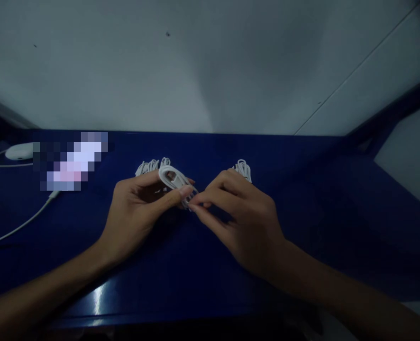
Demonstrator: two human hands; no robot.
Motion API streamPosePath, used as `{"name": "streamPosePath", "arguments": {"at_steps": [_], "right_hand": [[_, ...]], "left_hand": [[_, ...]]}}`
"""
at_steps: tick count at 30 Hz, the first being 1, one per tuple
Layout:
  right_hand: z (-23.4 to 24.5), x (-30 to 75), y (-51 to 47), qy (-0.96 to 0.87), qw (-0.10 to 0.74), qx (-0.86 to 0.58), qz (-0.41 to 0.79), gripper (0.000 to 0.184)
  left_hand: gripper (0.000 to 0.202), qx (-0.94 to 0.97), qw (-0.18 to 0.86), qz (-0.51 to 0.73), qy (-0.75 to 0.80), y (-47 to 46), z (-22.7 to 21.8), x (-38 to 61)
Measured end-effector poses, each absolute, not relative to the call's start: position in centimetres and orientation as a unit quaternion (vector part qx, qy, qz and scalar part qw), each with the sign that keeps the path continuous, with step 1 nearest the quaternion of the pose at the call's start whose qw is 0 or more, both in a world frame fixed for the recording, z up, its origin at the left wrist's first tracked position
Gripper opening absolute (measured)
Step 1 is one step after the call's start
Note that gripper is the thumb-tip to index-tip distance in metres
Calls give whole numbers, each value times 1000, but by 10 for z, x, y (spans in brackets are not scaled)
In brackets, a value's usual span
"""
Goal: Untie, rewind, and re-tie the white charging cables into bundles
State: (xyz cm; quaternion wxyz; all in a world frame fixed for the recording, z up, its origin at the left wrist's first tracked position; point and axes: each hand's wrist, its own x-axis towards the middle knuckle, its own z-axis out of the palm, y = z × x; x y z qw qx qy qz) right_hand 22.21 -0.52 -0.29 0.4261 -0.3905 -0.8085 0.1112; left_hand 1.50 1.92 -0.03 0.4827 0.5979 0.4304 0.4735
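Observation:
A coiled white cable (172, 176) is held above the blue table, gripped between the thumb and fingers of my left hand (135, 208). My right hand (241, 213) pinches at the lower right end of the same coil, thumb against fingertips. What exactly lies in that pinch is mostly hidden by the fingers. Behind my left hand lies a bunch of coiled white cables (148, 167) on the table. Another coiled white cable bundle (243, 169) shows just beyond my right hand, partly covered by it.
The blue table (196, 289) meets a pale wall (124, 66) at its back edge. On the left lies a blurred-out lit device (77, 161) with a white cord (28, 222) plugged in. A white rounded object (20, 151) sits beside it. A dark blue frame bar (391, 104) slants at the right.

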Motion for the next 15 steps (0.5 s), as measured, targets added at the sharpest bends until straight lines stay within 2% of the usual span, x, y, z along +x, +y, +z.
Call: {"name": "streamPosePath", "arguments": {"at_steps": [5, 9, 12, 15], "right_hand": [[-4, 224, -4, -833, 381, -387, 109, 14], [-5, 226, -2, -852, 330, -390, 114, 15], [-6, 229, 2, -842, 349, -402, 85, 14], [-5, 231, 7, -816, 400, -416, 33, 16]], "left_hand": [[15, 596, 439, 496, 454, 24, -1, 10], [17, 528, 488, 551, 424, 31, 3, 9], [13, 484, 529, 573, 397, 36, 4, 9], [17, 473, 571, 537, 402, 36, 1, 9]]}}
